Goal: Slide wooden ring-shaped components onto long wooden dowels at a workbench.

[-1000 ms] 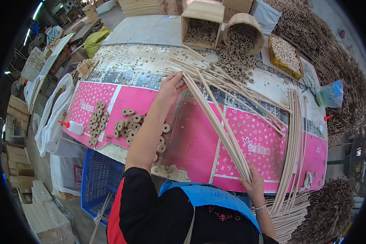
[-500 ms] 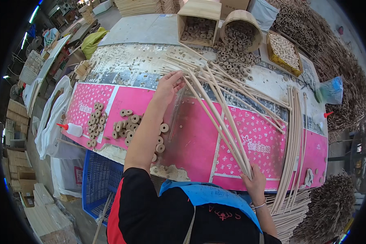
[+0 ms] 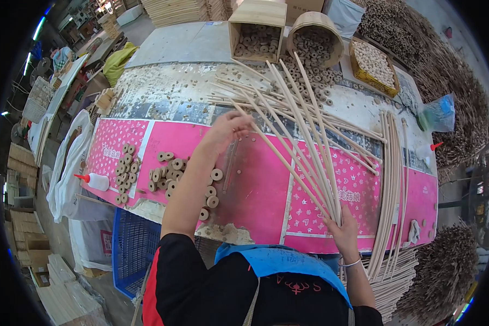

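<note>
My right hand (image 3: 342, 229) is closed around the lower ends of several long, pale wooden sticks (image 3: 311, 126). Their upper ends fan out over the table toward the far side. My left hand (image 3: 229, 130) is raised over the table's middle, fingers loosely bent and a little apart. Its fingertips overlap the leftmost stick near its upper end; whether they touch it is unclear. Left of my left forearm, small brown wooden rings (image 3: 171, 173) lie in loose groups on the pink table covering (image 3: 255, 187).
More sticks (image 3: 390, 179) lie lengthwise at the right, others cross beyond the fan. A wooden box (image 3: 257, 20) and round tub (image 3: 331, 46) of rings stand at the far side, beside a yellow basket (image 3: 357, 70). A red-tipped white bottle (image 3: 98, 181) lies left; a blue crate (image 3: 126, 247) stands below.
The fanned sticks in my right hand have risen and swung, most upper ends now farther away and to the right. My left hand has come slightly nearer, its fingers now overlapping the leftmost stick.
</note>
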The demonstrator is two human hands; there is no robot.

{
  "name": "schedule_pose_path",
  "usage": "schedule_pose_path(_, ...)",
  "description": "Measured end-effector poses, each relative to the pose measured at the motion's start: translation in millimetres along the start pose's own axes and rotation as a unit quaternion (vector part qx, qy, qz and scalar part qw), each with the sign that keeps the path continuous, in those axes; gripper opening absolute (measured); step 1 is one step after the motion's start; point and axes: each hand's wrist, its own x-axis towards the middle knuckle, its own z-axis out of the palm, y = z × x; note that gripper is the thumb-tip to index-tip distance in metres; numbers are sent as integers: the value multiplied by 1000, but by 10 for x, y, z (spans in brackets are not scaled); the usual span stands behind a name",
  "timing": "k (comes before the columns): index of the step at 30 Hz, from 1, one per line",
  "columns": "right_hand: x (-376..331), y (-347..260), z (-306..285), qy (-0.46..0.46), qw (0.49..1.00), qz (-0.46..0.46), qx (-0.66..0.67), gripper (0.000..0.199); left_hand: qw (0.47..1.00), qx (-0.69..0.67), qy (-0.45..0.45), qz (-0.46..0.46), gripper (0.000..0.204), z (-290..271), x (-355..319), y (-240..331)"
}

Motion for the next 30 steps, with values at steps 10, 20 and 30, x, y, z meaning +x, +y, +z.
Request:
schedule_pose_path(10,189,-14,-64,-16,997,9,78,25,994,12,-75,-78,46,470,-120,-246)
schedule_pose_path(20,250,59,-611,68,983,78,150,16,857,421,2,299,40,919,1680,-209)
schedule_pose_path(30,349,327,-627,74,954,150,248,21,504,815,-98,269,50,1434,2714,-331)
